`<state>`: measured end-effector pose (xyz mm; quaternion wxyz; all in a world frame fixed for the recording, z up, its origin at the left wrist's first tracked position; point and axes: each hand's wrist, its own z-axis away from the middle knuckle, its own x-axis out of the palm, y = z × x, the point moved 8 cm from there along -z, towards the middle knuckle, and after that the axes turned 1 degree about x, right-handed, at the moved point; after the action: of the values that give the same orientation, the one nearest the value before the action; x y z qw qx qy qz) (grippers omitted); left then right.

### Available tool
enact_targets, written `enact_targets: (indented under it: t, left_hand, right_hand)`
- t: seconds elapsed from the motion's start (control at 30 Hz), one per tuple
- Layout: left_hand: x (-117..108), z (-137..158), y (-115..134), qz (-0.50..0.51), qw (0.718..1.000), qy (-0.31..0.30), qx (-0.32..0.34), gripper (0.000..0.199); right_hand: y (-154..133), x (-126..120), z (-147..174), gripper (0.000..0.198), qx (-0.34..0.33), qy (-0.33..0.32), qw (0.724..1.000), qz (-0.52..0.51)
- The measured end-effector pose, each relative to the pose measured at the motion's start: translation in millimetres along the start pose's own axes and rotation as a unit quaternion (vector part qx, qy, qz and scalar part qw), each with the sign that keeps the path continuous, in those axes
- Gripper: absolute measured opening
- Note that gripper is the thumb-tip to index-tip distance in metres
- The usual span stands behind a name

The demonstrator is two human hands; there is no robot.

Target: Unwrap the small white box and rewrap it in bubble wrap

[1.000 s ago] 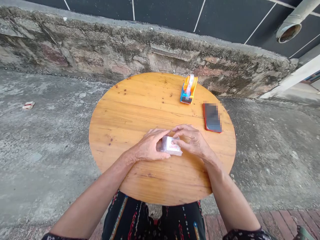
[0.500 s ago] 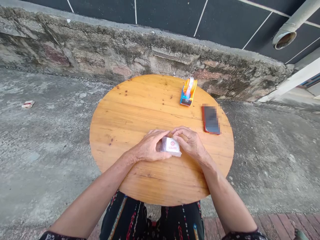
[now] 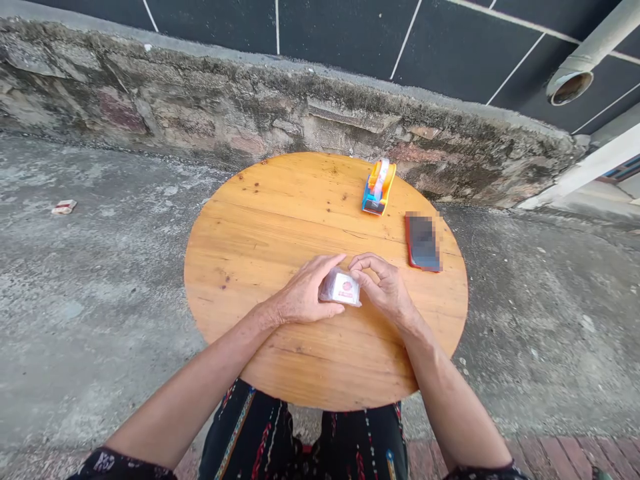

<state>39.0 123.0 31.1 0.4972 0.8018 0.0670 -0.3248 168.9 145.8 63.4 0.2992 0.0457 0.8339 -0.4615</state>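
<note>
Both hands, left hand (image 3: 300, 298) and right hand (image 3: 385, 290), stay pinched on the small packet (image 3: 341, 289) near the phone (image 3: 423, 241), right fingers now curled tighter.

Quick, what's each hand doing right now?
Left hand: closed on the small clear-wrapped white packet with a red mark.
Right hand: fingers pinching the packet's right edge.

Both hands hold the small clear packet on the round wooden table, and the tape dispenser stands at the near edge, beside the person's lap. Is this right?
Not quite. The head view shows the tape dispenser at the far edge, near the stone wall. Both the left hand and right hand do hold the packet on the table.
</note>
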Motion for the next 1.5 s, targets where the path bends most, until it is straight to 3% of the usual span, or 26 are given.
enact_targets:
  t: [0.1,0.23,0.47,1.03,1.5]
  left_hand:
    - [0,1,-1,0.018,1.000,-0.005,-0.005,0.090]
    - [0,2,-6,0.016,0.999,0.012,-0.029,0.071]
    - [1,3,-5,0.025,0.999,0.020,-0.044,0.085]
    - [5,4,8,0.030,0.998,0.031,0.039,0.092]
    - [10,6,4,0.010,1.000,-0.012,0.011,0.109]
  right_hand:
    - [-2,0,1,0.009,-0.006,-0.001,1.000,0.000]
    - [-7,0,2,0.008,-0.021,-0.007,1.000,-0.006]
    - [-7,-1,3,0.007,-0.008,-0.006,0.999,-0.036]
    - [9,-20,6,0.008,0.046,0.059,0.976,-0.204]
    - [24,-35,4,0.007,0.067,0.133,0.947,-0.286]
